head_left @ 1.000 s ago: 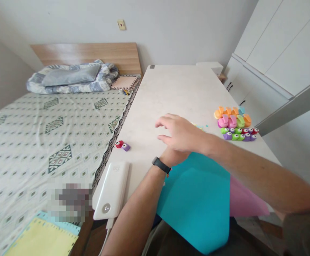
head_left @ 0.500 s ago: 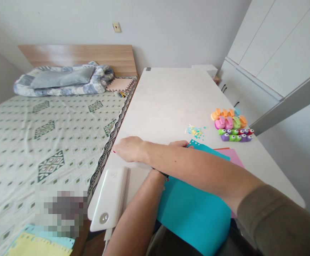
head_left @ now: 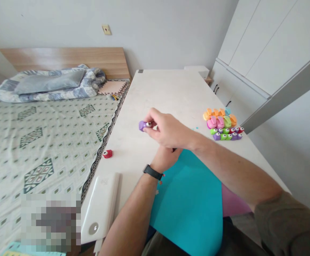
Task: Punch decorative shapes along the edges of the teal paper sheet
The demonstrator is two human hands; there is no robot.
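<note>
Between the thumb and fingers of my right hand (head_left: 164,128) is a small purple craft punch (head_left: 142,125), held above the white table. My right forearm crosses over my left hand (head_left: 167,158), which lies at the upper left edge of a turquoise sheet (head_left: 189,199). The left fingers are hidden behind the right hand and wrist, so their grip does not show. On the table's left edge stands a small red craft punch (head_left: 108,154), apart from both hands. Part of a pink sheet (head_left: 233,201) shows beneath the turquoise one.
Rows of colourful craft punches (head_left: 222,124) stand at the table's right side. A white power bank-like device (head_left: 101,206) with a cable lies at the front left. Beyond the table's left edge is a bed (head_left: 58,142). A few blue paper bits (head_left: 196,128) show past my right wrist.
My right hand has moved from the table's left edge back to the right and now holds the purple punch. The red punch stands uncovered where that hand was.
</note>
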